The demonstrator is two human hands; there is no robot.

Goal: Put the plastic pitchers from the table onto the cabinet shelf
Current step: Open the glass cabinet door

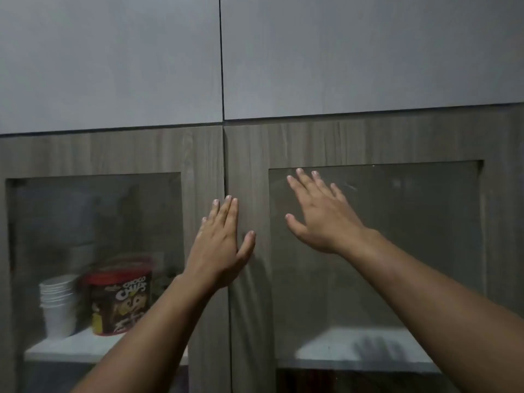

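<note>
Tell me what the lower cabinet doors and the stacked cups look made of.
Lower cabinet doors: grey-brown wood-grain laminate or veneer, matte, with streaked grain; panes look like glass, reflective. Stacked cups: white, dull, probably paper or foam; the glass blurs them.

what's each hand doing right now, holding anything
left hand: open, flat by the seam between the two cabinet doors, holding nothing
right hand: open, fingers spread in front of the right door's glass pane, holding nothing
</note>
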